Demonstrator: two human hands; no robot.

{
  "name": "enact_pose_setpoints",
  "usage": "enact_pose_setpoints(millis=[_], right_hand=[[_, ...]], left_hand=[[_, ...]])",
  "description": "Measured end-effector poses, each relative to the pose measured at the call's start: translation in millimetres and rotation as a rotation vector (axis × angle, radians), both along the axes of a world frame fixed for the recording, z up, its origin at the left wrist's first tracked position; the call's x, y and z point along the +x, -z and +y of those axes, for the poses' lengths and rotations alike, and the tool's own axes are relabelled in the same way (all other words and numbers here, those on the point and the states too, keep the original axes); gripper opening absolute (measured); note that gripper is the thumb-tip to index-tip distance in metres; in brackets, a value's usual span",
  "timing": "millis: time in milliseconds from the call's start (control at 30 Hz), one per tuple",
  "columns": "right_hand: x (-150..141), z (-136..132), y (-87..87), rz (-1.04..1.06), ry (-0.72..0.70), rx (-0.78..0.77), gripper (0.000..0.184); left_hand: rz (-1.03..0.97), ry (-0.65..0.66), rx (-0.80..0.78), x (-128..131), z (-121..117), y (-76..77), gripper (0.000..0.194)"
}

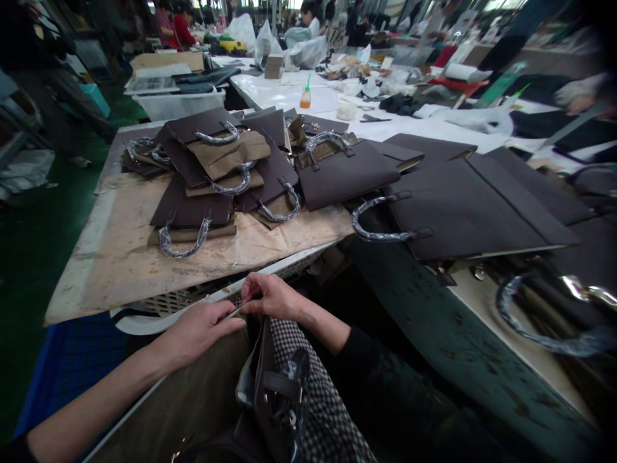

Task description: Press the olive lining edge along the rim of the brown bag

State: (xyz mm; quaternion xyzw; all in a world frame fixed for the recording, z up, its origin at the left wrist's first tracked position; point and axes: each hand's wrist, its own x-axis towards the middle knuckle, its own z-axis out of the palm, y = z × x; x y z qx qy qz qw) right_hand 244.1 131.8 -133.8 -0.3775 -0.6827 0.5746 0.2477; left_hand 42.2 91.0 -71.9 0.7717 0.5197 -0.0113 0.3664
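A dark brown handbag (263, 370) with an olive-brown lining (207, 373) lies in front of my body, its handle wrapped in clear plastic. My left hand (205, 331) closes thumb and fingers on the top edge of the lining. Right beside it, my right hand (270, 297) pinches the same edge, fingers curled. What exactly sits between the right fingertips is too small to make out. Below my right wrist hangs a black-and-white checked cloth (313, 386).
Several unfinished brown handbags (347, 173) with plastic-wrapped handles pile on the worn table (130, 238). A white basket (164, 312) stands under its edge, near a blue crate (72, 366). More bag pieces (472, 206) lie right. An orange glue bottle (305, 96) stands behind; people work further back.
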Motion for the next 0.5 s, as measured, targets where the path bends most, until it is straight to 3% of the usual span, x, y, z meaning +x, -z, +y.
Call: enact_pose_setpoints(millis=[100,200,333,367,433,500], right_hand=[[0.6,-1.8,-8.5,-0.094,0.024,0.024,0.022],[5.9,-20.7,-36.8,-0.209,0.071,0.142,0.026],[9.4,-88.9,-87.3,-0.234,0.038,0.304,0.077],[8.3,-109.7,-95.8,-0.227,0.029,0.283,0.079],[3.6,-147.9,-103.2,-0.217,0.063,0.259,0.081],[-2.6,-176.0,-99.6,-0.194,0.113,0.309,0.095]], left_hand=[[0.021,0.027,0.035,6.5,4.9,3.7,0.034],[0.027,0.009,0.061,9.3,7.0,6.2,0.03],[0.04,-0.054,0.081,5.0,3.1,7.2,0.019],[0.04,-0.068,0.078,3.6,1.3,6.8,0.016],[0.033,-0.087,0.059,2.0,-3.1,4.4,0.014],[0.006,-0.082,0.024,2.7,-8.9,-1.5,0.018]])
